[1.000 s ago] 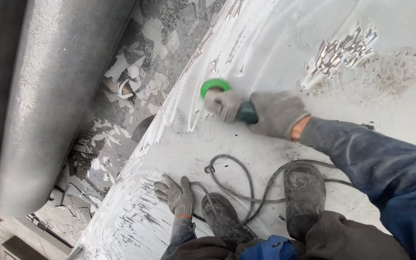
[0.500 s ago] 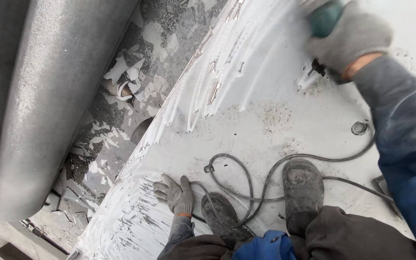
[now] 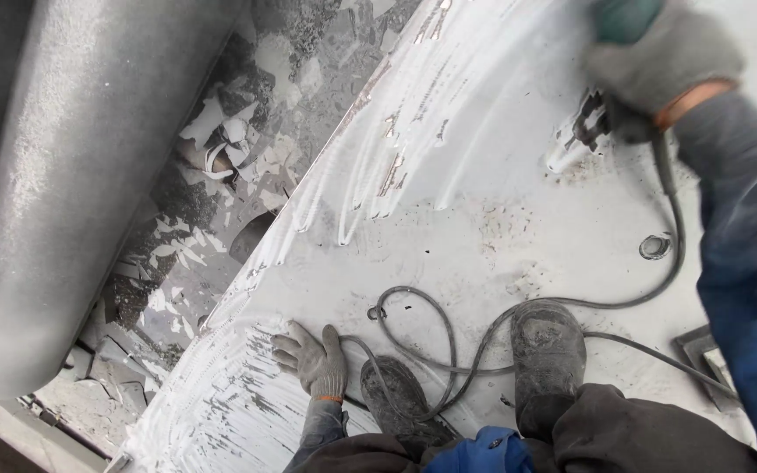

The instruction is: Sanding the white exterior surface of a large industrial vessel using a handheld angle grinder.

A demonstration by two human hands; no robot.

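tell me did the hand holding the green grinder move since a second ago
Yes. The right hand with the grinder has lifted up and to the right, away from the left hand, which stays flat on the white surface.

Industrial work yard: huge scuffed white metal surface [image 3: 501, 236], paint flakes [image 3: 212, 140], power cable [image 3: 449, 333].

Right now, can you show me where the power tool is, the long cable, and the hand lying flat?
Power tool [image 3: 626, 19], head view, on its green body above the gloved right hand [image 3: 659, 61].
Cable [image 3: 449, 337], head view, on the loop by the boots.
Left hand [image 3: 317, 359], head view, on the back of the grey glove.
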